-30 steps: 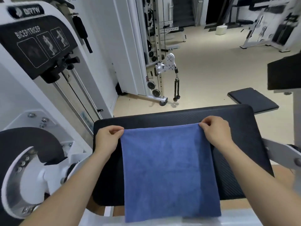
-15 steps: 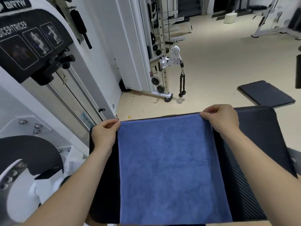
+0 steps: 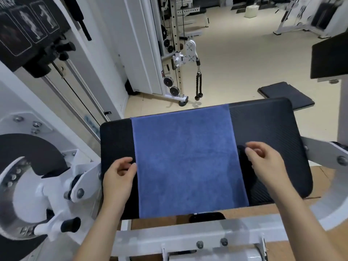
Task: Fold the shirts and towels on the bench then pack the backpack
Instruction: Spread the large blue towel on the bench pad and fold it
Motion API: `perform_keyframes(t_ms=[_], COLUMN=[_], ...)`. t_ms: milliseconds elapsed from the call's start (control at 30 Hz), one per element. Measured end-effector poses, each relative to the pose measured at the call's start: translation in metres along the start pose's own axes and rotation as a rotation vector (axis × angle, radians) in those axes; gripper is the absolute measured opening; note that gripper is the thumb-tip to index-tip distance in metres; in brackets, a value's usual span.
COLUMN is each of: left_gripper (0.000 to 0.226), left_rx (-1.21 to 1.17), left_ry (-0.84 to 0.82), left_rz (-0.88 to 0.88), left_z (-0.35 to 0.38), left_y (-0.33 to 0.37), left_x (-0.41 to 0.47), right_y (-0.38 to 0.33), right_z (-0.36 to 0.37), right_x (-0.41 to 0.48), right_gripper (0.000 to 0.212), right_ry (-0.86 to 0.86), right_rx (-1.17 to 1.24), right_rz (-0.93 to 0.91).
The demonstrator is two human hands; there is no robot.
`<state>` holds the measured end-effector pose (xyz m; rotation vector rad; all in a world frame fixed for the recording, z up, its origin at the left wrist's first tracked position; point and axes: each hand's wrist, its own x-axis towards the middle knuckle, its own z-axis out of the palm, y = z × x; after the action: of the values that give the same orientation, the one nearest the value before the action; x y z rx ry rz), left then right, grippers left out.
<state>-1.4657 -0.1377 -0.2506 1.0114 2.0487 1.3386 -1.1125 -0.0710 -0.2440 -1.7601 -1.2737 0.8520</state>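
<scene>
A blue towel [image 3: 188, 159] lies flat across the black padded bench [image 3: 267, 132], its far edge at the bench's far rim and its near edge hanging just over the front. My left hand [image 3: 118, 176] hovers at the towel's left edge about halfway along, fingers loosely curled and holding nothing. My right hand [image 3: 263, 162] is just off the towel's right edge over the bare pad, fingers also loosely curled and empty. No shirts or backpack are in view.
A white machine frame [image 3: 188, 236] runs under the bench's front. A black and white pivot wheel [image 3: 28, 185] stands at the left. A cable station with a rope handle [image 3: 198, 83] is beyond the bench, a black floor mat [image 3: 286, 95] at far right.
Both hands have let go of the towel's far corners and drawn back toward me to the towel's side edges. The towel now lies spread flat on the bench.
</scene>
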Motion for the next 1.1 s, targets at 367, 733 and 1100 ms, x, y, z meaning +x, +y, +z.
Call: perform_keyframes(t_ms=[367, 733, 1100], left_gripper=[0.010, 0.011, 0.011], left_rx=[0.122, 0.037, -0.093], left_ry=[0.024, 0.036, 0.013], left_rz=[-0.233, -0.280, -0.425], left_z=[-0.003, -0.006, -0.007], left_y=[-0.079, -0.076, -0.077], left_x=[-0.101, -0.103, -0.101], right_y=[0.088, 0.085, 0.088], right_z=[0.004, 0.014, 0.009], right_x=[-0.102, -0.100, -0.093], right_gripper=[0.012, 0.014, 0.010], right_ry=[-0.235, -0.109, -0.095], right_rx=[0.112, 0.151, 0.319], right_rz=[0.202, 0.210, 0.269])
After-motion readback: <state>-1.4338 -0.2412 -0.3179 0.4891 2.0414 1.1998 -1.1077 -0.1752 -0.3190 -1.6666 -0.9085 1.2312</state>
